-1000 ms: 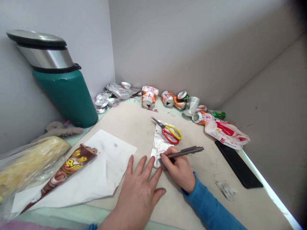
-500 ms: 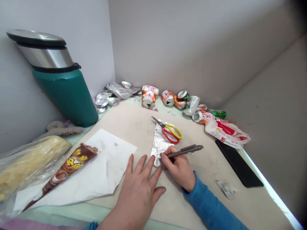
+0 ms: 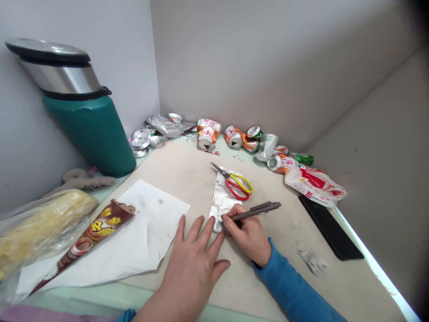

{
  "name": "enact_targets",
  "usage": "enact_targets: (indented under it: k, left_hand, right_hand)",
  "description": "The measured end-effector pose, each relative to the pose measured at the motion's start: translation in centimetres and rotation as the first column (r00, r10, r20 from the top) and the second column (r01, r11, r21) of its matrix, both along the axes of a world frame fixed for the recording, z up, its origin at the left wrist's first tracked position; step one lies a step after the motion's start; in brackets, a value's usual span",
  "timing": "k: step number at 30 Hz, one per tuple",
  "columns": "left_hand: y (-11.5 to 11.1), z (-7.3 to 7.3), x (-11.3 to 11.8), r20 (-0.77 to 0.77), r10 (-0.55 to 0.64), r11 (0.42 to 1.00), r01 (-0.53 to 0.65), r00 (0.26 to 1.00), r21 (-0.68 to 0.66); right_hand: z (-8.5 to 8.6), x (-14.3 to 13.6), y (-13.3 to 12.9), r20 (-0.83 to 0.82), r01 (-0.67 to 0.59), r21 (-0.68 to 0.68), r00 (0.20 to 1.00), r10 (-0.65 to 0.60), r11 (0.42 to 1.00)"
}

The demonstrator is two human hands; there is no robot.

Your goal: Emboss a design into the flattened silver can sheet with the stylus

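Observation:
My right hand [image 3: 247, 235] is closed around a dark grey pen [image 3: 257, 210], its tip down at the near end of a strip of silver foil-like metal sheet [image 3: 221, 201]. Small dark marks show on the sheet near the tip, too fine to read. Flat and spread, my left hand [image 3: 192, 259] rests on the beige board, with fingertips at the sheet's lower left edge. Scissors [image 3: 236, 182] with one red and one yellow handle lie across the far part of the sheet, blades pointing to the back left.
Crushed cans [image 3: 208, 134] line the back wall beside silver can ends [image 3: 140, 141]. A teal bottle [image 3: 94, 134] stands left. A cone wrapper [image 3: 97, 230] lies on white paper [image 3: 147, 241], near bagged bread-like food [image 3: 43, 219]. Rightward are a phone [image 3: 330, 228] and a red-white packet [image 3: 315, 185].
The whole view has shifted slightly, so everything sits a little further left. The pen has barely moved on the sheet; both hands keep their poses.

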State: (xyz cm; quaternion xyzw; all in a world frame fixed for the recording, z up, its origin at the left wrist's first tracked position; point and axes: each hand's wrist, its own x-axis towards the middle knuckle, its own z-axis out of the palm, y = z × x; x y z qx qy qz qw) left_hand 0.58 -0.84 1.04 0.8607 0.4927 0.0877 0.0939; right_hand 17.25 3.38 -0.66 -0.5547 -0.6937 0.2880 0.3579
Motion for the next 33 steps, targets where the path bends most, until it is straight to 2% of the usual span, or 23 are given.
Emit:
enact_targets:
  k: [5,9,12,17,33]
  left_hand:
    - [0.07,0.14,0.00,-0.007,-0.002,1.000,0.002,1.000,-0.013]
    - [0.22,-0.04,0.03,-0.005,-0.008,1.000,0.008,1.000,0.001]
    - [0.22,-0.19,0.10,-0.004,-0.002,1.000,0.002,1.000,0.003]
    - [0.06,-0.22,0.12,0.004,0.001,1.000,-0.001,1.000,-0.007]
    - [0.00,-0.24,0.08,0.003,0.008,1.000,-0.008,1.000,-0.014]
  right_hand:
    - [0.11,-0.06,-0.18,-0.136,0.113,0.064,0.985,-0.104,0.992]
    - [-0.05,-0.05,-0.43,-0.141,0.092,0.129,0.987,-0.074,0.987]
    - [-0.16,-0.05,-0.42,-0.095,0.045,0.080,0.995,-0.038,0.996]
    - [-0.14,-0.10,-0.30,-0.028,0.045,0.005,0.999,-0.045,0.999]
    - [-0.08,-0.15,-0.23,0.028,0.020,0.004,0.999,-0.020,1.000]
